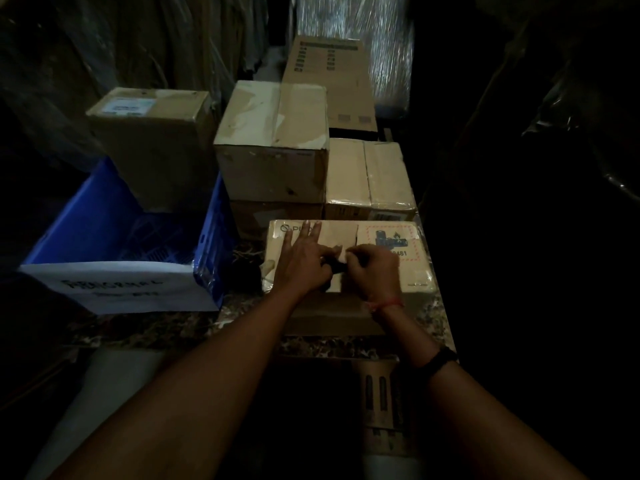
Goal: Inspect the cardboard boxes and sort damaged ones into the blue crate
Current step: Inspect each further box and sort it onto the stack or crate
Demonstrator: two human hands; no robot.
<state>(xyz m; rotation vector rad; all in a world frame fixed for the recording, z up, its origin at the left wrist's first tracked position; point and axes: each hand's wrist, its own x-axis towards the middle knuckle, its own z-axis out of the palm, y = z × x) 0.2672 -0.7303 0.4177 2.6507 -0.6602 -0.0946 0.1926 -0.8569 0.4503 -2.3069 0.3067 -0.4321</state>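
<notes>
Head view: nearest box [414, 275] sits on the tabletop [156, 327] beside the blue crate [211, 233]. Left hand [304, 261] presses flat, fingers spread; right hand [375, 271] pinches its centre seam. Lift gently, checking underneath for tears.

Storeroom or warehouse aisle, dim. Stock: sealed cardboard boxes [272, 143] stacked centre, one tall carton [329, 81] far behind; stretch-wrapped load [388, 46] at far end; plastic sheeting [138, 39] draped left and right. Blue crate [207, 237] near left, bearing a paper label [131, 289], on a stone-patterned counter [166, 327]
</notes>
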